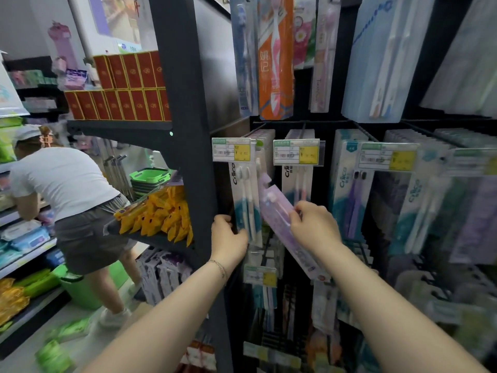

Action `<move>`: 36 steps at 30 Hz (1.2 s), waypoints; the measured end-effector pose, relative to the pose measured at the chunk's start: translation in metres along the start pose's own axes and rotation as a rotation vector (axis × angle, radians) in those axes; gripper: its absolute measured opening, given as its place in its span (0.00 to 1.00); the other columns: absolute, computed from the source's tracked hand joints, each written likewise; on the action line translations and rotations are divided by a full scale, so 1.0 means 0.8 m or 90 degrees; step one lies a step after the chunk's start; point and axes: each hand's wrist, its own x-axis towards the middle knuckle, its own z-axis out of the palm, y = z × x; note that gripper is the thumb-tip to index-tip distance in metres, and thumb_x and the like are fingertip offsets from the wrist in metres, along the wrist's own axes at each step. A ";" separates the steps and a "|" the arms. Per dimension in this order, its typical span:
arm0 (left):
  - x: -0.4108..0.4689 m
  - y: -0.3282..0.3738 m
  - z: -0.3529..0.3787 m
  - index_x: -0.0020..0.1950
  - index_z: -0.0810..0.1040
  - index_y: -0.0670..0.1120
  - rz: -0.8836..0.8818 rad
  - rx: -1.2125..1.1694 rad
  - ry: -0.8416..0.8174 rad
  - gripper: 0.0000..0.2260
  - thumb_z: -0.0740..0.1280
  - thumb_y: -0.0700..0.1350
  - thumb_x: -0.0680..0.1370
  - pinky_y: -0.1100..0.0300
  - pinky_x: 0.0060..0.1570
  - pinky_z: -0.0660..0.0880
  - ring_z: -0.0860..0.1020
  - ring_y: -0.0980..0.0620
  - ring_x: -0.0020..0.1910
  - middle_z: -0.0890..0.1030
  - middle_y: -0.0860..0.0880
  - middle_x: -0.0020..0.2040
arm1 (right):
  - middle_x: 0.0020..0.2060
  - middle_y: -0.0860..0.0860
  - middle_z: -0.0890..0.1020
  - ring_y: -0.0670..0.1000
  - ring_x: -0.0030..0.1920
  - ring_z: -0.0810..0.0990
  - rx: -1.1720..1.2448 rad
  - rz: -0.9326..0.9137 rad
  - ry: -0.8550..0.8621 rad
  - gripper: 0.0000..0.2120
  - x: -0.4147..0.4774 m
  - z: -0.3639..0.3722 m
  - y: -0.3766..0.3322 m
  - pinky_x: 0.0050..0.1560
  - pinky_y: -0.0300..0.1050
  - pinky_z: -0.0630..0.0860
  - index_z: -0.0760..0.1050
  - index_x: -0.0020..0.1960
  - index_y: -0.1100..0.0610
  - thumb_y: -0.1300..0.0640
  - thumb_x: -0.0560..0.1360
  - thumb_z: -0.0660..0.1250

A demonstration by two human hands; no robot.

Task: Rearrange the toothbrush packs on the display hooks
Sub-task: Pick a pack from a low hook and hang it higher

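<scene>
left hand (pixel 228 235) gripped left white pack (pixel 243 189) low | right hand (pixel 314 227) pinched tilted purple pack (pixel 279 211) | risk – hang hole could miss hook (pixel 250 134) behind price tag (pixel 231 149) – pack drops

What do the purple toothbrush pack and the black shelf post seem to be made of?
The tilted purple toothbrush pack looks like glossy clear plastic over printed card: brushes show through. The black upright shelf post seems matt painted metal, judging by its dull sheen.

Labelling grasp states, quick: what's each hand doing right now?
Left hand: grips the lower edge of the hanging white-and-teal toothbrush pack.
Right hand: pinches the tilted flat lilac plastic toothbrush pack.
</scene>
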 end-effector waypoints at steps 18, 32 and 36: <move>-0.123 -0.046 0.063 0.57 0.73 0.50 0.336 0.181 -0.365 0.07 0.62 0.48 0.80 0.55 0.46 0.77 0.77 0.61 0.44 0.79 0.55 0.49 | 0.34 0.49 0.76 0.49 0.32 0.74 0.252 0.041 -0.045 0.09 -0.162 0.000 0.111 0.33 0.47 0.68 0.68 0.46 0.53 0.53 0.82 0.53; -0.199 -0.078 0.190 0.64 0.73 0.54 0.195 0.086 -0.484 0.12 0.61 0.49 0.81 0.49 0.53 0.79 0.81 0.55 0.48 0.82 0.52 0.50 | 0.34 0.49 0.77 0.49 0.34 0.78 0.336 0.181 -0.093 0.11 -0.224 0.011 0.243 0.40 0.53 0.77 0.67 0.44 0.52 0.52 0.83 0.52; -0.220 -0.087 0.236 0.61 0.75 0.50 0.168 0.106 -0.503 0.10 0.61 0.47 0.81 0.49 0.54 0.78 0.80 0.53 0.50 0.82 0.51 0.51 | 0.36 0.56 0.79 0.56 0.37 0.80 0.319 0.212 -0.127 0.13 -0.239 0.012 0.295 0.43 0.60 0.77 0.67 0.46 0.56 0.50 0.82 0.52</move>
